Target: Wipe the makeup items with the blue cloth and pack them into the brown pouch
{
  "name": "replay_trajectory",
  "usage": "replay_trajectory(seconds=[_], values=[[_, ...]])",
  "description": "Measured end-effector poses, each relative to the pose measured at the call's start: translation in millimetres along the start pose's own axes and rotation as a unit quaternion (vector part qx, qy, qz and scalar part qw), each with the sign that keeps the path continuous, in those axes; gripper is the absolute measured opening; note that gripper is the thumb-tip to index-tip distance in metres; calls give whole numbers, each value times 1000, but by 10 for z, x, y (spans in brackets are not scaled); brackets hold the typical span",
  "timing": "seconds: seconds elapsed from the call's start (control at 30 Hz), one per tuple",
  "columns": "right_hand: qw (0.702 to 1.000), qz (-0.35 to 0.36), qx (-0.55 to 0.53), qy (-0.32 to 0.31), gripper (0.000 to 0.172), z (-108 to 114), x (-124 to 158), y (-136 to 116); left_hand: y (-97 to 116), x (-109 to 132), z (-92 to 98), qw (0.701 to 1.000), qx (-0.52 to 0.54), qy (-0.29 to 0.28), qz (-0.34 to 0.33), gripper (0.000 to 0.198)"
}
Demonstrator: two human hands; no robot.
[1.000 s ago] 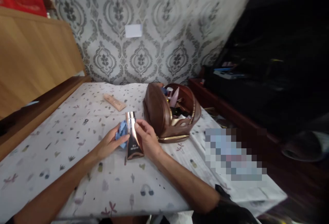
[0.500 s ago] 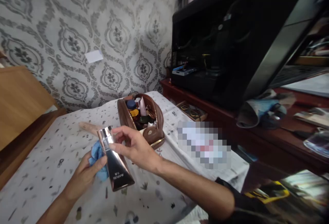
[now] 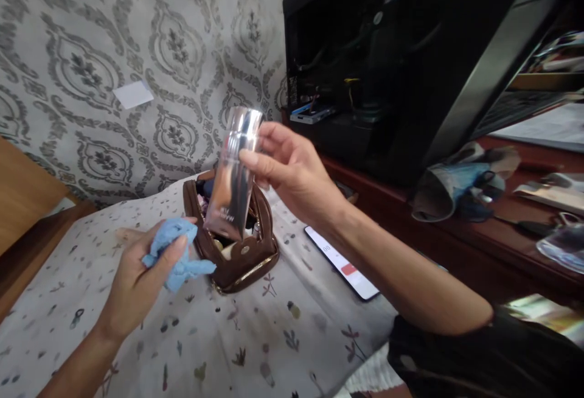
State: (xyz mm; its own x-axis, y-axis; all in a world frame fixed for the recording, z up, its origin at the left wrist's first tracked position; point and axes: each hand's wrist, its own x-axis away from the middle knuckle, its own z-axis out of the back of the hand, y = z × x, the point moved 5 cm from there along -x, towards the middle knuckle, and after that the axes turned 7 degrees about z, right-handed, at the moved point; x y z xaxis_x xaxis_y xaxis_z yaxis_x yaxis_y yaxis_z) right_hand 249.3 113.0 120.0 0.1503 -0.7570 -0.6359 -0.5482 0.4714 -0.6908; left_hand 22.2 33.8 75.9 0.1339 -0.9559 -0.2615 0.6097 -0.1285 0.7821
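My right hand [image 3: 292,173] grips a shiny, dark metallic cosmetic tube [image 3: 232,173] near its silver cap. The tube hangs cap up, slightly tilted, over the brown toiletry bag [image 3: 255,267], whose zipper is undone. Several small items show inside the bag, partly covered by the tube. To the left, my left hand [image 3: 141,270] is closed around a crumpled light blue cloth [image 3: 176,252], apart from the tube. Behind that hand, a pale beige object [image 3: 125,235] lies on the patterned sheet [image 3: 237,343], mostly hidden.
A phone with a lit screen [image 3: 342,264] lies right of the bag. Beyond it, a dark red cabinet [image 3: 493,233] carries a large black television [image 3: 378,69] and a rolled blue-grey item [image 3: 447,188]. A wooden panel [image 3: 31,197] stands at left; patterned wall behind.
My right hand has lifted the tube away from the cloth, up and right, to above the bag. My left hand keeps the cloth. The view has shifted somewhat.
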Motion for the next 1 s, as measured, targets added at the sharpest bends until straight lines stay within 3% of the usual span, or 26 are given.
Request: replay_trajectory(seconds=[0.07,0.13,0.3,0.43,0.63,0.83,0.9,1.0], values=[[998,41,46,-7,45,105,-132,-2,34,-34,-37,986,-124,-32,-105,37],[992,66,98,-38,48,143,-223,62,7,-15,-89,954,-218,-57,-197,39],[965,96,211,-125,45,79,-288,383,-125,60,-118,910,-294,-30,-290,41],[921,138,288,-224,32,-32,-248,542,-178,75,-118,906,-289,-13,-308,38],[819,181,408,-360,18,-162,-136,584,-239,81,-126,922,-256,-15,-291,36],[686,175,542,-453,36,-291,-44,791,-232,103,-124,933,-231,-10,-274,35],[657,182,555,-477,39,-343,-20,830,-231,108,-124,936,-230,-12,-267,35],[636,176,553,-509,36,-402,6,855,-244,110,-121,937,-234,-11,-260,36]])
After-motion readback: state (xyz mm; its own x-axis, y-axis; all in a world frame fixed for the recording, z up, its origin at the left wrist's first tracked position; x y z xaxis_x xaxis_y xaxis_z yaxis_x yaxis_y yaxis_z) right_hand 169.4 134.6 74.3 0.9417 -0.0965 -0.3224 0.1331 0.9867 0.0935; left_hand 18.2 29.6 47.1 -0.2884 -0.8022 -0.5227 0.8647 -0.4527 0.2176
